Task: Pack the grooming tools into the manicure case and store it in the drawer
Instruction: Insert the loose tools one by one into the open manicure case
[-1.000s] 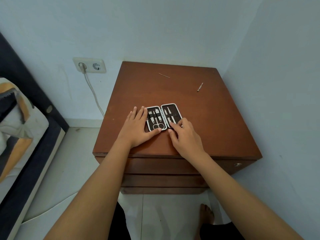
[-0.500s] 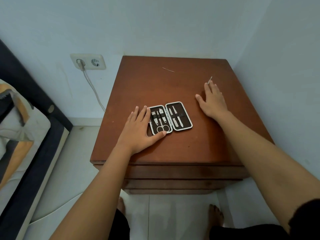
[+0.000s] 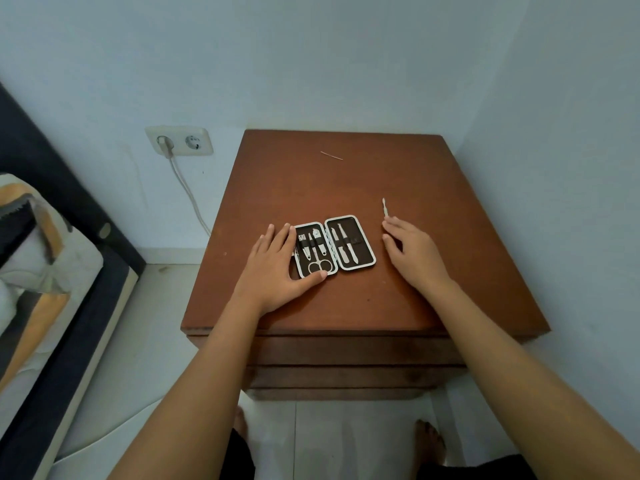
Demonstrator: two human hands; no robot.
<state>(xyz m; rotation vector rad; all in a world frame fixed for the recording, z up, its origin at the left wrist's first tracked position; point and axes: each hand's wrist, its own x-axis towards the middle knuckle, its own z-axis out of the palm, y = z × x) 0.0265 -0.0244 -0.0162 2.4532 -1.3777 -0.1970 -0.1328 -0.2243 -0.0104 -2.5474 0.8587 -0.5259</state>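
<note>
The manicure case (image 3: 356,225) lies open and flat on the brown nightstand (image 3: 346,188). Scissors, clippers and other steel tools sit under its elastic bands. My left hand (image 3: 277,271) lies palm down on the case's left edge, thumb along its front rim, holding it still. To the right of the case, my right hand (image 3: 414,252) pinches a thin silver tool (image 3: 384,206) at the fingertips; the tool points away from me. A second thin metal tool (image 3: 331,155) lies loose near the nightstand's back edge. The drawer fronts (image 3: 346,355) below the top are closed.
The nightstand stands in a corner, with walls behind it and on its right. A wall socket (image 3: 180,142) with a plugged-in cable is on the left, and a bed (image 3: 41,271) further left. My bare feet stand on the tiled floor (image 3: 145,341) below.
My right hand left the case, reached to the silver tool at the right rear of the top, and has drawn back toward the case with it. My left hand stayed on the case.
</note>
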